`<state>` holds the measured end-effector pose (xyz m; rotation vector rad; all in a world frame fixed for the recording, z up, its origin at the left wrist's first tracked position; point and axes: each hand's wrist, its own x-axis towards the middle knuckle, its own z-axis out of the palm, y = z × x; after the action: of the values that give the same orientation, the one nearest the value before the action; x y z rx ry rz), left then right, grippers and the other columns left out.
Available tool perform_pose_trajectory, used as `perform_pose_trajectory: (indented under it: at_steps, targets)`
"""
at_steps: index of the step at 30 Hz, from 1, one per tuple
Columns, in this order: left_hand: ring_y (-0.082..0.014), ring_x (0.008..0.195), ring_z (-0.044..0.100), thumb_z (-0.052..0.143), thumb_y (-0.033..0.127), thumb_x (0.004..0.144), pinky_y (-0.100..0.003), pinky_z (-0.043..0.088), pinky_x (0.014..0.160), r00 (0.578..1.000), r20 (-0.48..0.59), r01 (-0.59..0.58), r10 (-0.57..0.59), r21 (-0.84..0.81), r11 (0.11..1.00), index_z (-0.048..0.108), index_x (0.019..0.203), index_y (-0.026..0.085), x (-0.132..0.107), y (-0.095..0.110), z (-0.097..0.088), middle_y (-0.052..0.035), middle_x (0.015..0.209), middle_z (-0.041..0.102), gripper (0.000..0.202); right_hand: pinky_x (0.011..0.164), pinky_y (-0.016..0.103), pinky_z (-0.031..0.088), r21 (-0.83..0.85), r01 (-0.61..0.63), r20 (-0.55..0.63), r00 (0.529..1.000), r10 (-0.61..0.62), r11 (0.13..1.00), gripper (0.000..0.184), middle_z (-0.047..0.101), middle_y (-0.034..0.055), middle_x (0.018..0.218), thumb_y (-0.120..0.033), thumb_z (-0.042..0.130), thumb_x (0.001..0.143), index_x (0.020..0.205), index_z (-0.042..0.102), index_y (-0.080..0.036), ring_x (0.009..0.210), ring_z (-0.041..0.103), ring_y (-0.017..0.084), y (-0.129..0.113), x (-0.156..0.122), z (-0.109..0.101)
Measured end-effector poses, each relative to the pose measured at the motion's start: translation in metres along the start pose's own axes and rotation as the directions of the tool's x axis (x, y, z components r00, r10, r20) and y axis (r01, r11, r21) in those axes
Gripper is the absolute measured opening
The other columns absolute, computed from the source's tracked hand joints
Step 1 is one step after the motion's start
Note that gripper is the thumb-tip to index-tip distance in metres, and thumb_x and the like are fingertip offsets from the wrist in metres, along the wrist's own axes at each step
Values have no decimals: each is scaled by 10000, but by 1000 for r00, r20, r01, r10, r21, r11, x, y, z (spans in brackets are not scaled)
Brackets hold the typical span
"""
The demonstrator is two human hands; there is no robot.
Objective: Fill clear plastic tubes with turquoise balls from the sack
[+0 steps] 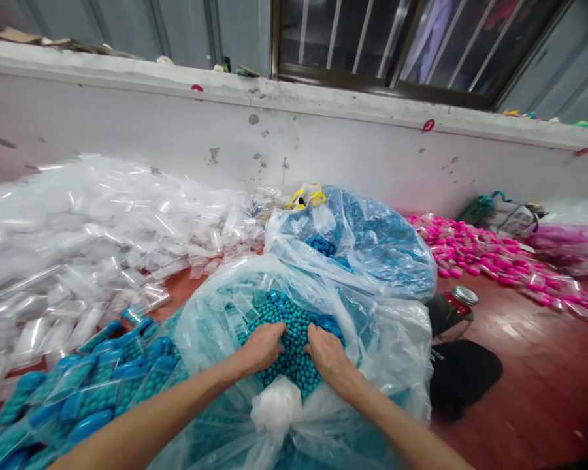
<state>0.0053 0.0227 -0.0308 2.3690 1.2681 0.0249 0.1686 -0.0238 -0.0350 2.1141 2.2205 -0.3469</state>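
Both my hands are sunk into a heap of small teal beads (294, 326) inside an open clear plastic bag (372, 339) in front of me. My left hand (262, 346) rests knuckles up on the beads, its fingertips buried. My right hand (326, 352) lies beside it, fingers also dug into the beads. Whether either hand is closed on beads is hidden.
A big pile of empty clear tubes (78, 241) covers the left. Filled blue-capped tubes (78, 391) lie at lower left. Behind stands a second bag of blue beads (372, 241). Pink-capped tubes (494, 261), a metal-lidded jar (463, 297) and a black cloth (460, 378) lie right on the red floor.
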Motion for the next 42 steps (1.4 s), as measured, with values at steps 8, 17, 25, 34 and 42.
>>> perform_pose_trajectory:
  at_steps: [8, 17, 25, 34, 42]
  targets:
    - [-212, 844, 570, 508, 182, 663, -268, 362, 683, 983, 0, 185, -186, -81, 979, 501, 1032, 150, -11, -6, 18, -68, 854, 629, 370, 725, 301, 440, -28, 0, 65, 998, 2, 1000, 255, 647, 151, 962, -130, 370, 867, 1073, 518, -103, 912, 612, 245, 8, -2, -10]
    - [-187, 768, 536, 445, 52, 620, -266, 337, 674, 961, -62, 238, -270, -316, 918, 492, 872, 164, 17, 20, 40, -36, 758, 580, 280, 709, 320, 415, 214, 48, 43, 997, -58, 976, 254, 646, 164, 903, -138, 366, 836, 1043, 506, -91, 871, 605, 256, 2, 12, 1]
    - [-74, 514, 404, 497, 6, 526, -187, 294, 489, 976, 109, 191, -188, -842, 505, 468, 867, 173, 6, 7, 36, 87, 581, 443, 381, 541, 199, 360, 775, 14, 153, 966, -210, 631, 353, 579, -15, 729, -130, 483, 717, 1066, 522, -170, 602, 499, 104, 21, 16, 13]
    - [-69, 459, 476, 715, 225, 531, -185, 315, 469, 969, 246, 245, -13, -969, -39, 462, 981, 163, 8, 5, 36, 48, 598, 558, 520, 546, 203, 336, 972, -67, 127, 956, -265, 225, 307, 526, -48, 613, -239, 593, 666, 966, 610, -175, 550, 456, 83, 24, 21, 14]
    - [-86, 571, 551, 695, 98, 557, -182, 370, 515, 981, 188, 178, -43, -969, -172, 259, 1290, 207, -1, 8, 31, 54, 688, 517, 860, 628, 225, 383, 979, -85, 134, 952, -277, 183, 463, 522, -50, 624, -243, 534, 716, 1172, 524, -166, 569, 487, 87, 23, 19, 10]
